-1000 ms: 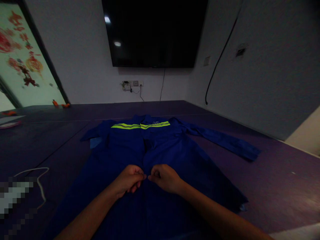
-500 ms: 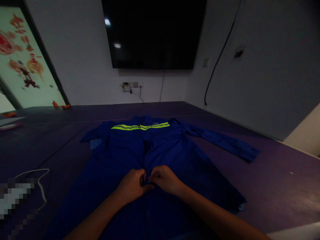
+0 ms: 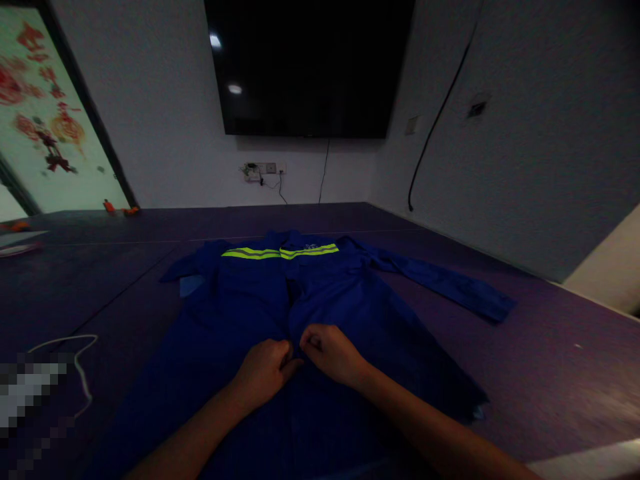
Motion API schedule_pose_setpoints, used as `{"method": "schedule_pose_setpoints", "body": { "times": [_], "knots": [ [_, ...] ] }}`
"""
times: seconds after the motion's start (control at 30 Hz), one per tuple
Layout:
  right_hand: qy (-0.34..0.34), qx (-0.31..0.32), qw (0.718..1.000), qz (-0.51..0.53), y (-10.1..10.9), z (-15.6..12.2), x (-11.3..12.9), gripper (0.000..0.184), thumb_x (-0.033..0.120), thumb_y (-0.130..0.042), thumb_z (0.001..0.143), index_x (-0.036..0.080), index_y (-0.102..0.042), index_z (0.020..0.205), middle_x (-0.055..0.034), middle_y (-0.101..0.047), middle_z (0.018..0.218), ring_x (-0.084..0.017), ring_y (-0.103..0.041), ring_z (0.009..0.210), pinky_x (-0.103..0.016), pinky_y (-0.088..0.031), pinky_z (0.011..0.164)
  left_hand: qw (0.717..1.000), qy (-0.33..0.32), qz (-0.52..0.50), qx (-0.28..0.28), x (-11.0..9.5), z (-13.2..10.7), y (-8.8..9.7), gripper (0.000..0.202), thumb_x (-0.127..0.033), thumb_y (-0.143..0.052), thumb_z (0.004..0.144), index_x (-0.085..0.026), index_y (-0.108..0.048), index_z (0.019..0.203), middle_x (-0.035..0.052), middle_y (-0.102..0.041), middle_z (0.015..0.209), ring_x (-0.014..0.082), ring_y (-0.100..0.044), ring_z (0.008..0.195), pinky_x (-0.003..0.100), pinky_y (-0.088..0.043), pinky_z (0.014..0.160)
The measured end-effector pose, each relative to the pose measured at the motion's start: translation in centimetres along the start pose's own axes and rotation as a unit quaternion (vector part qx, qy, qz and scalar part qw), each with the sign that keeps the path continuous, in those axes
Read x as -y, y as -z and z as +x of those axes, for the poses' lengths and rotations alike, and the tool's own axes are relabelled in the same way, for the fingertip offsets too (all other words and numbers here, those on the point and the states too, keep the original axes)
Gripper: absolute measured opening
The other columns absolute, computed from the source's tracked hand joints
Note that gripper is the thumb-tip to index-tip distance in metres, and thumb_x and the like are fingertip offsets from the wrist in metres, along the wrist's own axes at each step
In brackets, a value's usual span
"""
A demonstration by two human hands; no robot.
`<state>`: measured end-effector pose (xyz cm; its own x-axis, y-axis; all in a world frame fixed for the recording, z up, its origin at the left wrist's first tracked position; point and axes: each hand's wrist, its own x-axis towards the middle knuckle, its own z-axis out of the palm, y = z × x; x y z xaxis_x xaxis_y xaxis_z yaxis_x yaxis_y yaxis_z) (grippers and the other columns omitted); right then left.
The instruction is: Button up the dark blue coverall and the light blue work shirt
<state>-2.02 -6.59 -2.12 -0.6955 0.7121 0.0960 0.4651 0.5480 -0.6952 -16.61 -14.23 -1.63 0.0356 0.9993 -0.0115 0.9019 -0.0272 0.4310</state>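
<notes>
A dark blue work coat [image 3: 340, 300] lies spread face up, its collar away from me. Across its chest runs a yellow-green reflective band [image 3: 253, 253]. One sleeve [image 3: 450, 287] stretches out to the right; the left one looks folded or bunched. At the front opening, my left hand [image 3: 267, 370] is closed on the coat's edge, thumb pointing right. Right beside it my right hand [image 3: 330, 350] has its fingers curled in a pinch at the same seam. The bit of cloth or fastener between the fingertips is hidden.
The coat lies on a purple floor [image 3: 540, 347]. On the left are a white cable [image 3: 83, 367] and a blurred-out object [image 3: 30, 390]. Small orange items [image 3: 131, 211] sit by the glass door [image 3: 75, 160]. A large television [image 3: 310, 67] hangs on the far wall.
My right hand has risen slightly and its fingers have curled further at the coat's opening. My left hand stays almost where it was, its thumb a little higher.
</notes>
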Motion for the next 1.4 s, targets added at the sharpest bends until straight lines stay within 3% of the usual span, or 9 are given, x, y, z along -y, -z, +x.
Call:
{"method": "schedule_pose_setpoints", "body": {
  "times": [0.17, 0.33, 0.6, 0.9, 1.4],
  "knots": [
    [0.089, 0.047, 0.992, -0.080, 1.3, -0.4, 1.0, 0.042, 0.015, -0.047, 0.072, 0.026, -0.053, 0.112, 0.0030, -0.063, 0.070, -0.010, -0.055, 0.059, -0.018, -0.033, 0.053, 1.000, 0.007, -0.025, 0.008, -0.1, 0.0, 0.1, 0.025, -0.038, -0.045, 0.077, -0.017, -0.055, 0.067, 0.0018, -0.058, 0.059, 0.0133, -0.052, 0.057, 0.023, -0.028, 0.051],
    [0.112, 0.066, 0.978, -0.161, 1.4, -0.8, 1.2, 0.028, 0.018, -0.044, 0.077, 0.026, -0.060, 0.098, 0.0003, -0.066, 0.081, -0.012, -0.058, 0.070, -0.021, -0.033, 0.057, 1.000, 0.006, -0.025, -0.002, 0.1, 0.0, 0.0, 0.023, -0.036, -0.045, 0.076, -0.017, -0.057, 0.068, 0.0022, -0.060, 0.063, 0.0130, -0.052, 0.058, 0.023, -0.029, 0.052],
    [0.108, 0.072, 0.963, -0.237, 1.6, -0.8, 1.3, 0.022, 0.025, -0.039, 0.083, 0.022, -0.059, 0.094, -0.0027, -0.066, 0.083, -0.014, -0.059, 0.072, -0.023, -0.029, 0.055, 0.999, 0.012, -0.030, -0.006, -0.1, 0.0, 0.2, 0.023, -0.035, -0.048, 0.075, -0.017, -0.055, 0.063, 0.0014, -0.060, 0.061, 0.0121, -0.052, 0.056, 0.022, -0.028, 0.051],
    [0.131, 0.082, 0.950, -0.272, 1.7, -0.9, 1.3, 0.020, 0.021, -0.041, 0.080, 0.019, -0.059, 0.088, -0.0033, -0.065, 0.079, -0.013, -0.057, 0.067, -0.023, -0.028, 0.054, 0.999, 0.003, -0.054, -0.009, 0.1, 0.2, 0.0, 0.020, -0.031, -0.048, 0.074, -0.016, -0.054, 0.061, 0.0006, -0.058, 0.059, 0.0115, -0.050, 0.056, 0.022, -0.027, 0.050],
    [0.152, 0.123, 0.934, -0.299, 2.0, -0.9, 1.2, 0.020, 0.019, -0.040, 0.081, 0.019, -0.058, 0.088, -0.0045, -0.065, 0.084, -0.015, -0.059, 0.075, -0.023, -0.031, 0.058, 0.998, -0.007, -0.054, -0.007, 0.3, 0.1, -0.3, 0.018, -0.027, -0.045, 0.075, -0.016, -0.055, 0.064, 0.0019, -0.059, 0.063, 0.0119, -0.050, 0.058, 0.022, -0.027, 0.051]
  ]
}}
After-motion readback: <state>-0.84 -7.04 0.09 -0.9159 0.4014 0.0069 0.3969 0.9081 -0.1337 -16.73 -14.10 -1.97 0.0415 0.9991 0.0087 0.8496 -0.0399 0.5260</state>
